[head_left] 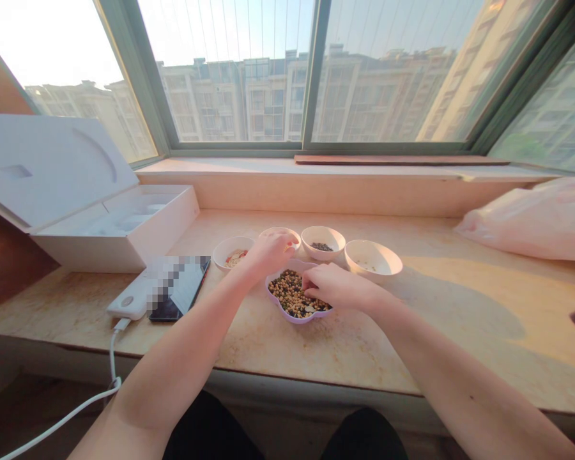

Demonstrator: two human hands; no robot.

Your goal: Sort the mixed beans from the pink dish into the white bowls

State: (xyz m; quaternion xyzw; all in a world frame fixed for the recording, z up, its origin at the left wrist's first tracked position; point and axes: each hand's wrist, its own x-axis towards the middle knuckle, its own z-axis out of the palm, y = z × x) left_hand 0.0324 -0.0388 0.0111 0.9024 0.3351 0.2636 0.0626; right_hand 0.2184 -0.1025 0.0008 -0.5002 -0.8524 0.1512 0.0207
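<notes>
A purple scalloped bowl (301,319) full of mixed beans and seeds (292,292) stands in front of me. My right hand (326,282) is at its right side, fingertips bent down and pinched at the beans; whatever they hold is hidden. Over a white bowl (275,230) at the back, my left hand (275,248) hangs with its fingers curled together, and I cannot make out anything in them. Three more white bowls stand around: one at left (219,253) with pale and red pieces, one (322,235) with dark seeds, one at right (388,260) with a few pale bits.
An open white box (160,223) sits at the left. Before it lie a white power bank (130,299) with a cable (113,351) and a dark phone (186,294). A plastic bag (531,220) rests at the far right. The windowsill (239,167) bounds the counter behind.
</notes>
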